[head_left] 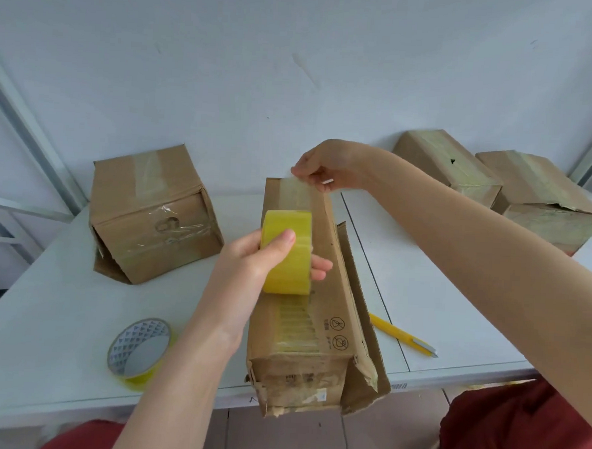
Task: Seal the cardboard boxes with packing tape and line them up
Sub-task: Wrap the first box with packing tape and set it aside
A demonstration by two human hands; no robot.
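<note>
A long cardboard box (332, 295) lies lengthwise in front of me, its near end past the white table's (455, 301) front edge. My left hand (251, 256) grips a yellow roll of packing tape (288, 254) just above the box top. A clear strip of tape (301, 195) runs from the roll to the box's far end. There my right hand (325, 167) pinches the free end of the strip. One side flap (362, 313) of the box stands loose on the right.
A taped box (151, 213) sits at the left of the table. Two taped boxes (448, 163) (543, 199) stand side by side at the back right. A second tape roll (140, 351) lies near the front left edge, a yellow utility knife (403, 334) to the right.
</note>
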